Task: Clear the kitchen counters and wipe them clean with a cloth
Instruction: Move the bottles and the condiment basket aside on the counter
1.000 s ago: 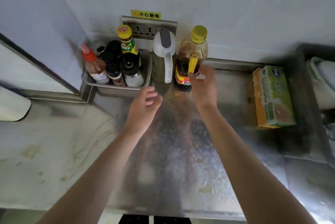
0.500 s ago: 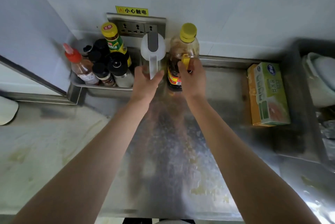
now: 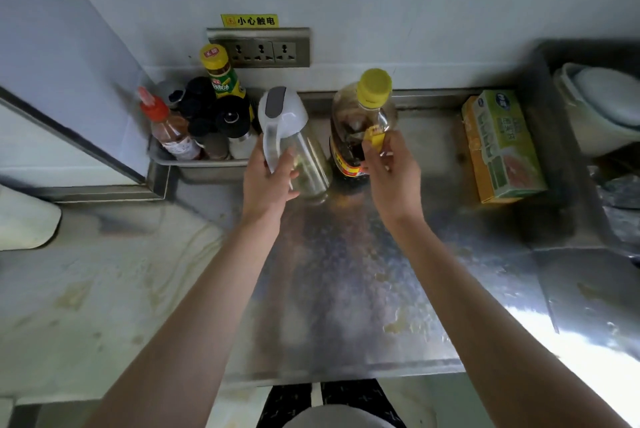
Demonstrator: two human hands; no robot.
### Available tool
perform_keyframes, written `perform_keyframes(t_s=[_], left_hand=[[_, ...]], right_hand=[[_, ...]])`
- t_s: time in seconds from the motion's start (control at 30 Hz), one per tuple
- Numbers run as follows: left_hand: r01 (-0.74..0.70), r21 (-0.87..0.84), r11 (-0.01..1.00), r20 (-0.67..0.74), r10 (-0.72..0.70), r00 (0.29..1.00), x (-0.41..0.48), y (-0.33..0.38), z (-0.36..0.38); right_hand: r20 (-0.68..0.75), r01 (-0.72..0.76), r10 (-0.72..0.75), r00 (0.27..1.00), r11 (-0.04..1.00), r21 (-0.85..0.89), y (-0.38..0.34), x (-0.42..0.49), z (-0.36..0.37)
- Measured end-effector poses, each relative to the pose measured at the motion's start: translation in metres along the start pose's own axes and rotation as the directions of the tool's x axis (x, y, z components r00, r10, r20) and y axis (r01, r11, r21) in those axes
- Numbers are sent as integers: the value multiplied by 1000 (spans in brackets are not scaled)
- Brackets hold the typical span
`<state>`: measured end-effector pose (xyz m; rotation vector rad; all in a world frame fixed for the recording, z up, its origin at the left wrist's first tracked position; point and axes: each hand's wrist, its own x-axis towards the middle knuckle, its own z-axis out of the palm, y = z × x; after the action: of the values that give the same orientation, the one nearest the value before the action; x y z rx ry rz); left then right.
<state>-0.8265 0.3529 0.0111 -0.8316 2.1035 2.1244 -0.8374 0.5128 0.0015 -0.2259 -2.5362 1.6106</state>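
Observation:
On the steel counter [image 3: 346,289], near the back wall, my left hand [image 3: 268,181] grips the white handle of a clear oil dispenser [image 3: 298,147] with a white and grey lid; the dispenser tilts toward me. Beside it on the right, my right hand [image 3: 391,174] holds the yellow handle of a big dark oil bottle [image 3: 356,122] with a yellow cap, which also leans toward me. No cloth is in view.
A steel tray [image 3: 194,164] of several condiment bottles sits in the back left corner under a wall socket strip [image 3: 259,50]. A green and orange carton [image 3: 502,147] lies at the right, a white pot [image 3: 599,109] beyond it. A stained pale countertop [image 3: 86,296] extends left.
Both hands reached to the back wall and took hold: the left on the dispenser handle, the right on the oil bottle handle. Both containers now tilt toward me, away from the wall.

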Motion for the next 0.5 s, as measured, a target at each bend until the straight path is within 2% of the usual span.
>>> perform_keyframes(t_s=[0.1, 0.17, 0.33, 0.5], left_hand=[[27, -30, 999, -16, -28, 999, -18, -7, -9], [17, -28, 999, 22, -16, 1000, -32, -10, -10], [-73, -2, 997, 204, 72, 976, -70, -13, 0], [-127, 11, 992, 419, 111, 901, -107, -20, 30]], right_hand=[[-43, -42, 42, 998, 999, 13, 3, -28, -15], [-86, -72, 74, 994, 997, 31, 7, -49, -26], [-238, -157, 164, 957, 986, 50, 16, -109, -58], [-411, -225, 232, 882, 972, 66, 27, -165, -98]])
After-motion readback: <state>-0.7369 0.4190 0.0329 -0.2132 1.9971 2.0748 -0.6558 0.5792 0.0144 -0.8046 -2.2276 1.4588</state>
